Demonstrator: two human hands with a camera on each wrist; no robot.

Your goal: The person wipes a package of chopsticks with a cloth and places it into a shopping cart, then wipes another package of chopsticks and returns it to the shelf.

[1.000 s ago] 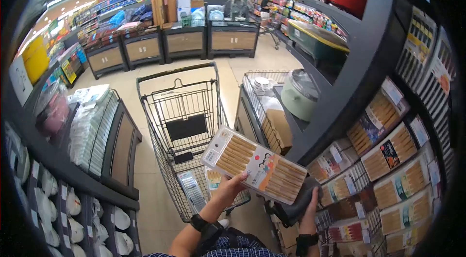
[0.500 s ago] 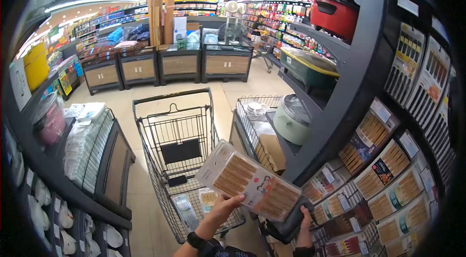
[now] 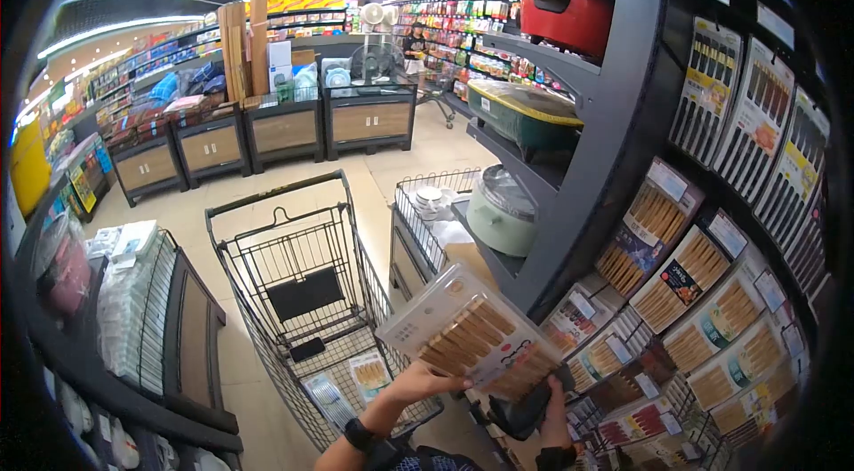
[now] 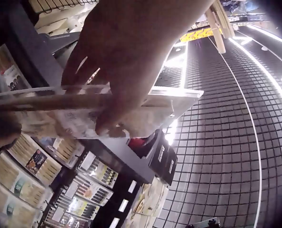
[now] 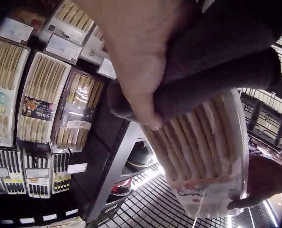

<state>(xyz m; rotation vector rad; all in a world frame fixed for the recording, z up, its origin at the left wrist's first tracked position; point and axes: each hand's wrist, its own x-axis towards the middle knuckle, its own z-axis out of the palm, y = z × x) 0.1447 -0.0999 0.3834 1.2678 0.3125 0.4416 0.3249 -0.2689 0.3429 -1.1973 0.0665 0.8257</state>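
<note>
A clear plastic pack of wooden chopsticks [image 3: 467, 342] is tilted in front of the body in the head view. My left hand [image 3: 422, 386] grips its lower left edge, thumb on the front; in the left wrist view the fingers [image 4: 74, 71] reach around the pack's edge. My right hand [image 3: 555, 413] holds a dark grey, soft-looking folded thing [image 5: 212, 71] against the pack's lower right end. What kind of thing this is, I cannot tell. In the right wrist view the right thumb [image 5: 148, 116] lies across its edge, beside the chopsticks.
A black shopping cart [image 3: 302, 293] stands ahead with flat packs [image 3: 367, 373] in it. Chopstick packs [image 3: 680, 282] hang on the rack to the right. A grey shelf post [image 3: 614, 115] rises beside shelves with a red pot [image 3: 565, 19] and a pale green cooker [image 3: 501, 217].
The head view has tilted up and turned right, so the cart and shelves sit further left. The chopstick pack is tipped at a steeper angle. Both hands keep their hold.
</note>
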